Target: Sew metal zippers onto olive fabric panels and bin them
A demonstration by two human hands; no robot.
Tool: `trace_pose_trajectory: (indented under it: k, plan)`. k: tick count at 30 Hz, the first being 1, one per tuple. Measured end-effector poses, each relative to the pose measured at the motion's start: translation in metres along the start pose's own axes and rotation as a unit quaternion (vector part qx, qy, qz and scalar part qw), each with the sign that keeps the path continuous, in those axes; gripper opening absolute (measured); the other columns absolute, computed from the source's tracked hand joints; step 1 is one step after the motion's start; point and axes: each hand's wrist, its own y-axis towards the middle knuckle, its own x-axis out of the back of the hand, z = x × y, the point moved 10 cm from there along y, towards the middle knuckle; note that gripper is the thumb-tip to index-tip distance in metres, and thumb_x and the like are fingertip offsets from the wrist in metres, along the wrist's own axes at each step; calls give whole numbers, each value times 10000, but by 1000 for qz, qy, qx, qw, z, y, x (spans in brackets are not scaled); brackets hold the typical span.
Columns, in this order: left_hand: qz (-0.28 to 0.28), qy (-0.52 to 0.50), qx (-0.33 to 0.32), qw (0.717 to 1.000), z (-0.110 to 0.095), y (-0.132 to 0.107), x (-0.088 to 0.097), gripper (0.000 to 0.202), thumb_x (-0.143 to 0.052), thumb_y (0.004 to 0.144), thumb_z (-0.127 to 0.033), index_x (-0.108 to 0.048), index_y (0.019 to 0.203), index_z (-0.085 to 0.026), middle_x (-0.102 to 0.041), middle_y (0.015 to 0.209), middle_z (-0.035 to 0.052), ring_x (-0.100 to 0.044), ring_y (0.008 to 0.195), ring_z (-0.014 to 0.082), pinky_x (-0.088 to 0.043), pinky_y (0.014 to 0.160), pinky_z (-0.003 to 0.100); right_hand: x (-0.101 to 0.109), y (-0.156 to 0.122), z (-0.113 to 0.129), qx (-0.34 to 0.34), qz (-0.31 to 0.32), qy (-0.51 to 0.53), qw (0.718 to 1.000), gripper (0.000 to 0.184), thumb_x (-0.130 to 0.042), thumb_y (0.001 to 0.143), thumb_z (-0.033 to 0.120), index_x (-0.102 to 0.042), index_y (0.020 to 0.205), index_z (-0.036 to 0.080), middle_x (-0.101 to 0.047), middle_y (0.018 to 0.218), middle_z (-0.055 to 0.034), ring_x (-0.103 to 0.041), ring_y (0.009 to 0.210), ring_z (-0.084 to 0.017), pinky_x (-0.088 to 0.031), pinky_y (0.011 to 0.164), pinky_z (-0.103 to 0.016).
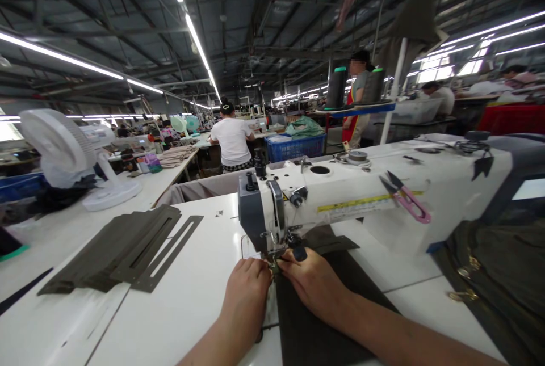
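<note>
A white sewing machine (336, 196) stands before me, its needle area right above my fingertips. My left hand (249, 289) is closed at the left of the presser foot, fingers curled and pinching at the edge of the cloth; what exactly lies between them is hidden. My right hand (313, 281) grips the dark olive fabric piece (306, 326) close to the needle, thumb and fingers pressed together. The fabric runs from under the machine head toward me, beneath my right forearm. To the left lies a fanned stack of dark fabric pieces (110, 247), with a slotted strip on its right side.
Pink-handled thread snips (409, 198) rest against the machine arm. A white fan (106, 167) stands on the left table. Dark fabric with metal clasps (468, 281) lies at the right. Two thread cones (336, 88) stand behind the machine. A person in a white shirt (232, 142) sits ahead.
</note>
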Motion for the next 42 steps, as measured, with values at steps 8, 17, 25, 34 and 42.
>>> trace_pose_trajectory:
  k: [8,17,25,34,42]
  plan:
    - [17,-80,42,996,5,-1,20,132,-511,808,-97,-616,852,-164,-599,951,79,-551,868,221,-460,734,364,15,-16,-11,-40,-38,-113,992,262,-543,781,180,-552,1023,82,-590,1065,-169,-524,1013,-287,-416,879,-444]
    - [89,-91,28,991,-24,-34,28,149,-635,732,-116,-625,851,-204,-610,978,40,-545,924,218,-420,826,384,22,-107,68,114,-44,-209,970,264,-477,820,197,-565,1068,167,-656,998,-130,-624,834,-241,-502,600,-291]
    - [55,-205,75,974,-14,-33,39,216,-523,780,-104,-624,947,-196,-617,986,67,-562,913,209,-470,795,357,58,-85,64,52,-80,5,995,273,-328,879,123,-596,896,170,-689,793,-71,-647,685,-163,-484,589,-222]
    - [-8,-293,12,956,-22,6,62,201,-673,711,-142,-627,898,-201,-654,927,26,-585,896,172,-464,813,312,91,-29,29,-52,113,137,983,322,-360,910,284,-480,626,192,-542,575,19,-533,550,-128,-362,538,-237]
    - [-39,-285,3,958,-20,18,64,115,-600,753,-96,-657,750,-196,-643,786,15,-604,724,135,-476,661,232,135,-32,65,49,-85,-46,994,237,-367,884,165,-594,824,200,-660,772,-49,-616,711,-177,-471,656,-293]
